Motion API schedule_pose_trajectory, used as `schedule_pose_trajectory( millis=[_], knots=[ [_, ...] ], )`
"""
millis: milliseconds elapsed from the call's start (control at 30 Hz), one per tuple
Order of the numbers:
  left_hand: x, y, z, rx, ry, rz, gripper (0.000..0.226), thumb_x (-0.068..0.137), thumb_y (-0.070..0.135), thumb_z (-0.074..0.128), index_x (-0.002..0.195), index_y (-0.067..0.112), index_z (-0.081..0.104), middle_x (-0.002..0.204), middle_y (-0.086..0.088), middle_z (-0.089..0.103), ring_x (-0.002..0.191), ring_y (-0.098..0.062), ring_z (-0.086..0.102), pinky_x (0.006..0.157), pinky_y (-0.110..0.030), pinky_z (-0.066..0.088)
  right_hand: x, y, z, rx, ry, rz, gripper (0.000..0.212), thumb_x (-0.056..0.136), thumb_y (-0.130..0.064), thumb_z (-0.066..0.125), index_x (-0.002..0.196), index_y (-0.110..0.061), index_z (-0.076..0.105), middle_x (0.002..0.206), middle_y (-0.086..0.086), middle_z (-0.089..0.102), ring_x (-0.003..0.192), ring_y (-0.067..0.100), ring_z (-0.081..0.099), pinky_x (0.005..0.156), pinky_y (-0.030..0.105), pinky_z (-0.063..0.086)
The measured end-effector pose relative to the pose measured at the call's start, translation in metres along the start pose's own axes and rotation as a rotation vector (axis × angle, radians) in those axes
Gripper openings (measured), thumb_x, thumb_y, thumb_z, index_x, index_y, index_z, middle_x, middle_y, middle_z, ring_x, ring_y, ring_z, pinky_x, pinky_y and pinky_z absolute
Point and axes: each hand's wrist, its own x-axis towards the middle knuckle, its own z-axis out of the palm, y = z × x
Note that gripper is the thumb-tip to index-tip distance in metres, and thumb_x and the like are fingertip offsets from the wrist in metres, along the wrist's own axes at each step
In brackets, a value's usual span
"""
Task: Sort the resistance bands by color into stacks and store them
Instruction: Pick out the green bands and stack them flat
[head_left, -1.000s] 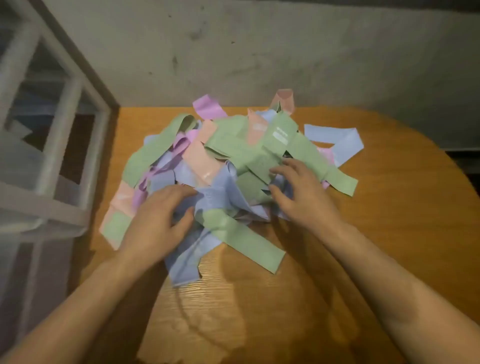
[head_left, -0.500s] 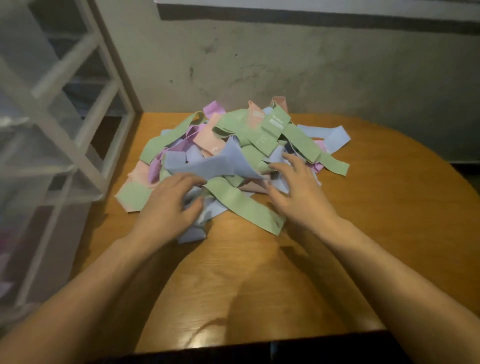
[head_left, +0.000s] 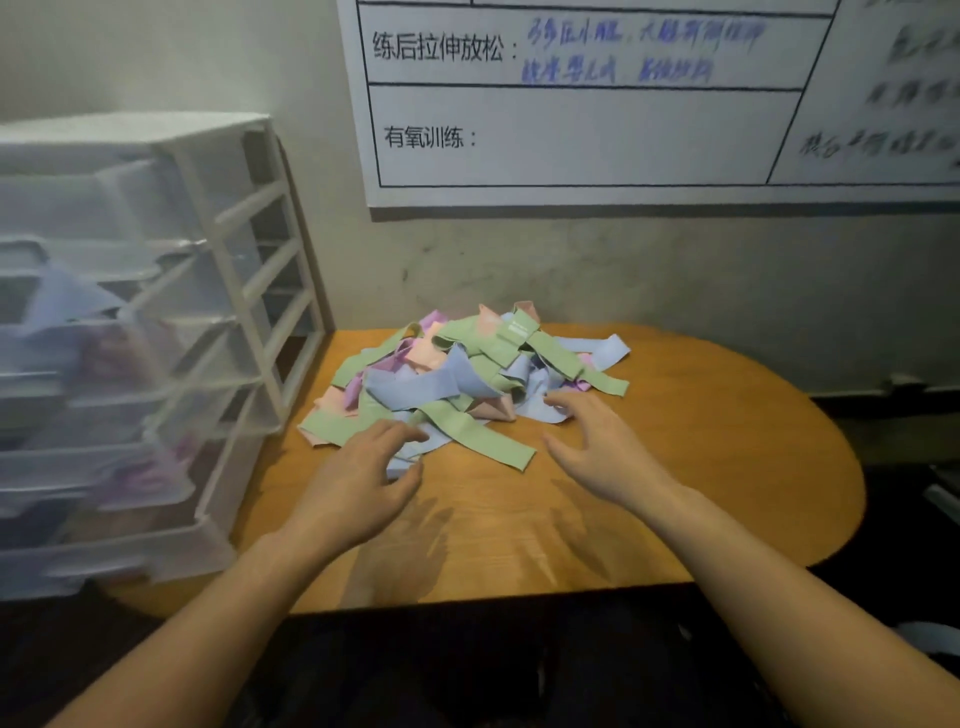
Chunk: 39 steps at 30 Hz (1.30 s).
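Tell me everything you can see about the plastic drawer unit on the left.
The drawer unit stands at the left end of the wooden table, beside the wall. It has a white frame with a flat top and several stacked, see-through drawers, all slid in. Blurred purple and pinkish shapes show through some drawer fronts. Its right side stands close to the pile of bands; contact cannot be told. Neither hand touches it.

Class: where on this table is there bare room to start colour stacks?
Bare wood lies right of the band pile toward the table's rounded end, and along the near edge beneath both hands. Crowded: the far-left corner between pile and drawer unit.
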Motion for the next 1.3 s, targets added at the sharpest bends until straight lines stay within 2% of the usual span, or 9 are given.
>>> schedule_pose_trajectory(
  millis=[267,433,567,700,800,900,1033,1167,1300],
  knots=[
    [0.007,0.002,-0.001,0.016,0.0,0.009,0.036,0.098,0.039,0.059,0.133,0.036,0.055,0.137,0.016,0.053,0.125,-0.005,0.049,0.101,-0.026,0.044,0.006,0.014,-0.004,0.031,-0.025,0.025,0.047,0.097,-0.033,0.061,0.142,-0.029,0.05,0.141,-0.005,0.052,0.132,0.015,0.047,0.108,0.035,0.042],
    [0.036,-0.01,0.018,0.025,-0.055,-0.003,0.036,0.098,0.041,0.058,0.134,0.038,0.054,0.14,0.017,0.051,0.126,-0.003,0.047,0.1,-0.02,0.04,0.033,0.029,0.012,0.076,-0.066,0.056,0.045,0.097,-0.033,0.06,0.141,-0.032,0.049,0.142,-0.006,0.052,0.132,0.015,0.047,0.108,0.037,0.042],
    [0.065,-0.02,0.041,-0.012,-0.092,0.004,0.034,0.098,0.038,0.058,0.133,0.037,0.056,0.136,0.019,0.051,0.12,0.001,0.045,0.097,-0.017,0.036,0.054,0.049,0.028,0.087,-0.098,0.076,0.043,0.098,-0.028,0.059,0.141,-0.027,0.052,0.141,-0.007,0.053,0.13,0.012,0.048,0.106,0.026,0.039],
    [0.095,-0.023,0.067,-0.09,-0.122,0.043,0.03,0.098,0.032,0.059,0.127,0.035,0.059,0.13,0.02,0.053,0.114,0.005,0.043,0.096,-0.018,0.037,0.076,0.075,0.039,0.072,-0.128,0.119,0.044,0.097,-0.026,0.06,0.14,-0.028,0.054,0.14,-0.01,0.055,0.128,0.011,0.048,0.105,0.027,0.04],
    [0.116,-0.018,0.085,-0.136,-0.135,0.104,0.034,0.094,0.039,0.053,0.125,0.031,0.062,0.128,0.017,0.056,0.116,0.001,0.047,0.101,-0.021,0.039,0.097,0.097,0.044,0.074,-0.106,0.148,0.041,0.095,-0.023,0.06,0.137,-0.024,0.057,0.132,-0.006,0.058,0.121,0.012,0.052,0.096,0.023,0.039],
    [0.139,-0.012,0.1,-0.164,-0.132,0.162,0.035,0.091,0.037,0.053,0.124,0.033,0.064,0.125,0.022,0.056,0.118,0.004,0.047,0.1,-0.015,0.037,0.123,0.118,0.045,0.094,-0.057,0.175,0.036,0.096,-0.02,0.06,0.132,-0.022,0.061,0.125,-0.008,0.059,0.11,0.007,0.052,0.089,0.022,0.039],
    [0.167,-0.006,0.119,-0.181,-0.112,0.232,0.032,0.091,0.037,0.051,0.117,0.03,0.068,0.123,0.018,0.059,0.118,-0.001,0.052,0.1,-0.025,0.045,0.169,0.142,0.044,0.117,0.014,0.227,0.037,0.095,-0.016,0.058,0.132,-0.02,0.061,0.119,-0.006,0.06,0.107,0.014,0.058,0.086,0.027,0.043],
    [0.191,0.001,0.13,-0.113,-0.098,0.289,0.028,0.092,0.033,0.054,0.114,0.027,0.069,0.12,0.013,0.061,0.116,-0.007,0.053,0.096,-0.033,0.048,0.21,0.165,0.052,0.026,0.029,0.28,0.048,0.091,-0.023,0.063,0.138,-0.018,0.056,0.136,0.005,0.058,0.124,0.026,0.052,0.104,0.04,0.045],
    [0.205,0.006,0.139,-0.112,-0.099,0.306,0.025,0.092,0.028,0.057,0.113,0.028,0.069,0.121,0.014,0.061,0.118,-0.008,0.053,0.095,-0.035,0.049,0.225,0.182,0.066,-0.173,-0.05,0.335,0.049,0.088,-0.045,0.06,0.134,-0.027,0.059,0.127,0.002,0.062,0.118,0.03,0.056,0.09,0.043,0.048]
  ],
)
